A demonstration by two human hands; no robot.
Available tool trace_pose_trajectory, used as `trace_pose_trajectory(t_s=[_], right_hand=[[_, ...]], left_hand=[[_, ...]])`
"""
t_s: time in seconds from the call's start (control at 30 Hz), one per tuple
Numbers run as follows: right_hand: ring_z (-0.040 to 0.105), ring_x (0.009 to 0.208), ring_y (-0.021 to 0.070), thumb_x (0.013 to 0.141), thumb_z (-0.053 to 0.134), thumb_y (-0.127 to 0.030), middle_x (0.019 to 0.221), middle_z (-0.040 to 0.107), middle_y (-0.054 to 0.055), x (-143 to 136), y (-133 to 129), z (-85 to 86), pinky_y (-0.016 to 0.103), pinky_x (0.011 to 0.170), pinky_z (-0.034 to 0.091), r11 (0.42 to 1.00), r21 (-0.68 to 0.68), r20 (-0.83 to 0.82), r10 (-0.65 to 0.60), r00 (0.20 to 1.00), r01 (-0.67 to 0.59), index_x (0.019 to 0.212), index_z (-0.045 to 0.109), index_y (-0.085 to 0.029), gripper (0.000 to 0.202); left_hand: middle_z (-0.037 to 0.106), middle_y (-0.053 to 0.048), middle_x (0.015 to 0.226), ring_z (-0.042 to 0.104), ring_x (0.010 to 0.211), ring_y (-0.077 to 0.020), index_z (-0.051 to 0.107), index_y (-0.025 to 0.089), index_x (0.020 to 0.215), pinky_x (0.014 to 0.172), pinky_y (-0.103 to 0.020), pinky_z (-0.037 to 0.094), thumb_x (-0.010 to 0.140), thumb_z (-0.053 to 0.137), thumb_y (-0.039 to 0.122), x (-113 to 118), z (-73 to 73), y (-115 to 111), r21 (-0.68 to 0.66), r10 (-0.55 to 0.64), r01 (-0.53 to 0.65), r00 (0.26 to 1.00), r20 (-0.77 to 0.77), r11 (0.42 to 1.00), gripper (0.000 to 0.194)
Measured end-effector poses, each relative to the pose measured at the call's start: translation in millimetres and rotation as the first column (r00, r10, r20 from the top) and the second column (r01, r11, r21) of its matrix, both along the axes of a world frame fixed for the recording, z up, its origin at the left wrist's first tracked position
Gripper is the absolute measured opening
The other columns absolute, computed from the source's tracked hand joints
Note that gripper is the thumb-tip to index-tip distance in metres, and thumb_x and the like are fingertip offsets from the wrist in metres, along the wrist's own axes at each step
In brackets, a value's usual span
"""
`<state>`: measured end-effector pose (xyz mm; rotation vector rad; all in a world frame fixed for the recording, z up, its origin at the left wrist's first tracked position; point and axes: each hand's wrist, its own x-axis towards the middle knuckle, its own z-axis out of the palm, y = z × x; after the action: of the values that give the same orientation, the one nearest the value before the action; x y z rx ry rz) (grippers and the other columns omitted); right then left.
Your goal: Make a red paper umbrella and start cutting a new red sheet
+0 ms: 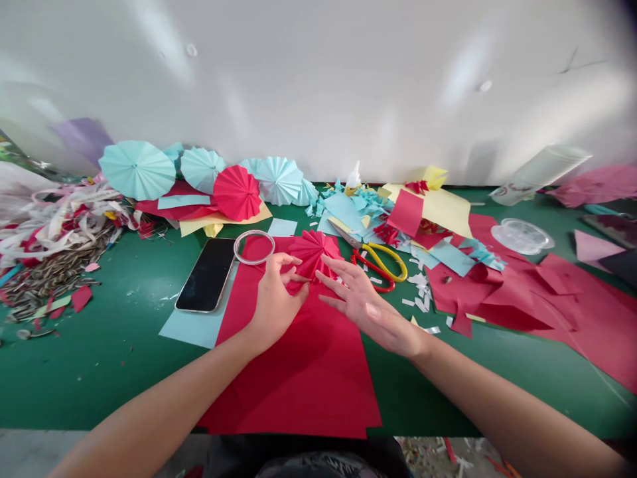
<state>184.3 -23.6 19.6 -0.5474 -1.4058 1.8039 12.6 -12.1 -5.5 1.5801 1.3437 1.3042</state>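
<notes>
A pleated red paper fan (pixel 314 251) is spread out near the top of a large red sheet (pixel 298 372). At its left lower edge, my left hand (pixel 279 295) has thumb and fingers closed on the folded paper. My right hand (pixel 365 305) is at the fan's right side with its fingers apart, the fingertips near or touching the pleats; nothing is held in it. Scissors (pixel 381 262) with one yellow and one red handle lie just right of the fan. A roll of clear tape (pixel 254 247) rests to its left, beside a black phone (pixel 206 273).
Finished blue rosettes (pixel 137 169) and a red one (pixel 237 192) stand along the white wall. Metal pins and white ribbons (pixel 60 226) are heaped at left. Red scraps (pixel 502 292), a clear lid (pixel 521 236) and stacked cups (pixel 540 174) lie at right.
</notes>
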Motion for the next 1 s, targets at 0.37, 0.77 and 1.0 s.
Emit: trace_pose_trajectory(t_s=[0.37,0.77,1.0], right_hand=[[0.039,0.118,0.0272,0.078,0.05,-0.045,0.135,0.031,0.005,2,8,-3.4,0.041,0.087,0.039,0.986,0.071,0.042,-0.153,0.987,0.149,0.117,0.041,-0.031,0.043],[0.044,0.104,0.0192,0.083,0.045,-0.036,0.118,0.042,0.005,5,13,-12.1,0.032,0.078,0.042,0.904,0.28,0.171,-0.378,0.91,0.323,0.112,0.043,-0.028,0.03],[0.049,0.096,0.0172,0.082,0.048,-0.019,0.104,0.045,0.006,5,16,-14.4,0.029,0.071,0.045,0.804,0.537,0.375,-0.499,0.781,0.256,0.096,0.054,-0.026,0.017]], left_hand=[[0.045,0.0,0.093,0.06,0.072,-0.0097,0.036,0.022,0.09,0.063,-0.022,0.048,0.069,0.056,0.007,-6,-2.6,8,0.095,0.009,-0.004,0.999,-0.052,0.995,0.032],[0.044,0.002,0.092,0.061,0.074,-0.0101,0.035,0.023,0.092,0.067,-0.024,0.047,0.068,0.059,0.009,-5,-2.0,10,-0.054,-0.064,0.075,0.982,0.177,0.996,0.036],[0.046,0.004,0.091,0.061,0.069,-0.0074,0.035,0.024,0.091,0.07,-0.025,0.046,0.066,0.063,0.009,-1,1.1,10,-0.241,-0.196,0.372,0.82,0.537,0.897,0.04]])
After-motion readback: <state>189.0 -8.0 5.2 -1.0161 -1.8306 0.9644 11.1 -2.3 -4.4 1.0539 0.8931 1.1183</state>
